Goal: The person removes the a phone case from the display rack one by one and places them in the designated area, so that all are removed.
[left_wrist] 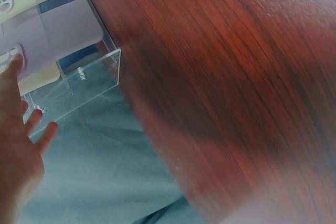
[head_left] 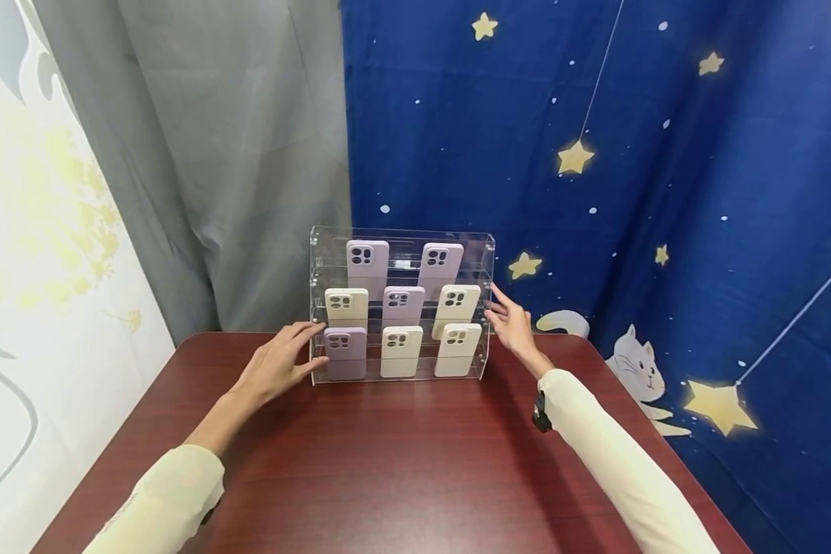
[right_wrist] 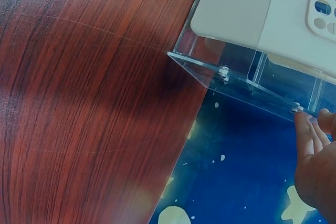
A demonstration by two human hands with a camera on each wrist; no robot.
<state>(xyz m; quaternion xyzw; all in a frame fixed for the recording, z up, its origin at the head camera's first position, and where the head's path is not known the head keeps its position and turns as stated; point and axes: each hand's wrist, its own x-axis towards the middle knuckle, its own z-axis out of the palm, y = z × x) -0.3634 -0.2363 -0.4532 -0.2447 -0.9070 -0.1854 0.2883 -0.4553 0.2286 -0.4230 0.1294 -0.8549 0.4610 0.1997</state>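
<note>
A clear acrylic display stand [head_left: 402, 231] with stepped tiers stands at the table's far edge. It carries several phone cases. On the top tier are two lilac cases; the middle one has a lilac case [head_left: 403, 304] between two cream ones. Along the bottom, a lilac case [head_left: 345, 354] is at left, with two cream cases [head_left: 401, 352] to its right. My left hand [head_left: 273, 365] is at the stand's left side, thumb in front by the bottom lilac case, other fingers extended along the side panel. My right hand [head_left: 512, 327] touches the right side panel with nearly straight fingers.
The stand rests on a dark red wood-grain table [head_left: 402, 454]. Behind it hang a grey curtain [head_left: 249, 154] and a blue curtain [head_left: 457, 154] with stars and a cat. A white patterned curtain [head_left: 35, 231] borders the left.
</note>
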